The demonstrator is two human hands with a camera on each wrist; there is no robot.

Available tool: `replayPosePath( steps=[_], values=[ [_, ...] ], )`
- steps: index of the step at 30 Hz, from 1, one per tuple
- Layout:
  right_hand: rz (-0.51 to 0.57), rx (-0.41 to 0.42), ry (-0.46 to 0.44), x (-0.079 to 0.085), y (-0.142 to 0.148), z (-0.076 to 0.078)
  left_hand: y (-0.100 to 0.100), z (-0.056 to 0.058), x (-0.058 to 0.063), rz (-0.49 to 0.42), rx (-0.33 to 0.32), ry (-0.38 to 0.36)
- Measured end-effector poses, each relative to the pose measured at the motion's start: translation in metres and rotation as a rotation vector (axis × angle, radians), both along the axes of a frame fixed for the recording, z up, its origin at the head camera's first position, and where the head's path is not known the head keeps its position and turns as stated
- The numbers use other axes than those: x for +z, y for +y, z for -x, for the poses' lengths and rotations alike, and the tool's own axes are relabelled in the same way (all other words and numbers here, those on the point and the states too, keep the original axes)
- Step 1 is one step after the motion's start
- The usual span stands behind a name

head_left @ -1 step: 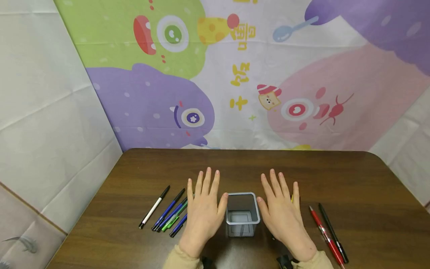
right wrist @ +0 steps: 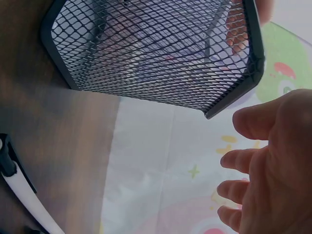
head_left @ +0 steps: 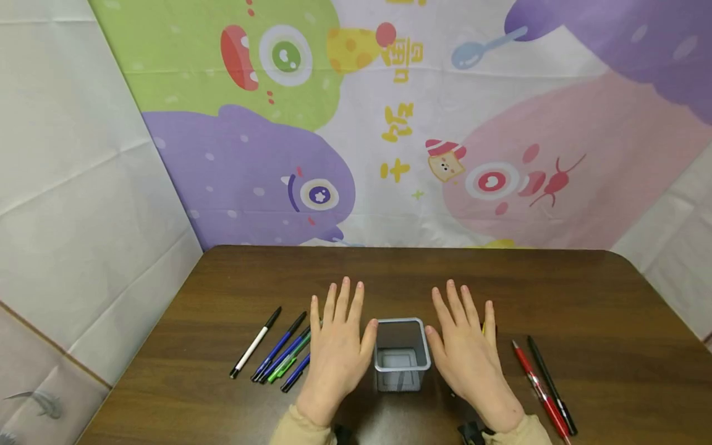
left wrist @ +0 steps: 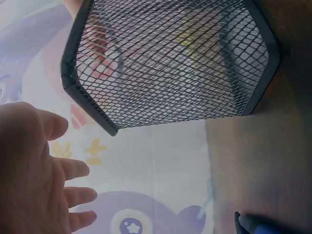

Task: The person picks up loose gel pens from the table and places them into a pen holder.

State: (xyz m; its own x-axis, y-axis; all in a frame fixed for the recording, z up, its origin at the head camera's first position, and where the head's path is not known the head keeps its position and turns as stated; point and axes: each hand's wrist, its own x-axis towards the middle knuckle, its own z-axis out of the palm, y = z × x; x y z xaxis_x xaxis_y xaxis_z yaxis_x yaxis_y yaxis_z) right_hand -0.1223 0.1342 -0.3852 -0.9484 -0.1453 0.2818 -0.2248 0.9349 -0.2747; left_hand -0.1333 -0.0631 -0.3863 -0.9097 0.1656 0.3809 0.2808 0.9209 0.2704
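Note:
A square black mesh pen holder (head_left: 402, 369) stands upright on the table between two hands. On its left is my left hand (head_left: 339, 355), palm down with fingers spread and straight, the thumb close to the rim. My right hand (head_left: 467, 358) mirrors it on the other side, also holding nothing. In the left wrist view a gap shows between the thumb and the mesh wall (left wrist: 161, 73). The right wrist view likewise shows the thumb apart from the holder (right wrist: 156, 58). A white pen (right wrist: 29, 200) with a black part lies near the right hand, mostly hidden from the head view.
Left of the left hand lie a white pen (head_left: 253, 349) with black ends, several blue pens (head_left: 280, 347) and a green pen (head_left: 285, 369), partly covered by the hand. A red pen (head_left: 539, 386) and a black pen (head_left: 550, 383) lie at right. A cartoon cloth (head_left: 367, 216) hangs behind the table.

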Motion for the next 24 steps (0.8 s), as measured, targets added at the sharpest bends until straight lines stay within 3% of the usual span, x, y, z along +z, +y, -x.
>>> replayPosePath(
  steps=[5,8,13,16,20,24],
  values=[
    [0.007,0.001,-0.001,0.000,0.000,0.001,0.000,0.001,0.000,-0.008,-0.017,-0.016],
    [0.038,-0.006,0.029,0.000,0.003,0.004,-0.005,0.002,0.002,-0.115,-0.105,-0.081],
    [0.114,-0.056,0.088,0.001,0.013,0.008,-0.021,0.002,-0.002,-0.433,-0.368,-0.355],
    [0.141,-0.102,0.078,0.001,0.020,0.011,-0.026,0.003,-0.011,-0.512,-0.475,-0.509],
    [0.155,-0.164,-0.037,0.000,0.028,0.011,-0.027,0.005,-0.023,-0.461,-0.482,-0.588],
    [0.110,-0.192,-0.222,-0.003,0.033,0.010,-0.024,0.007,-0.034,-0.401,-0.441,-0.596]
  ],
)
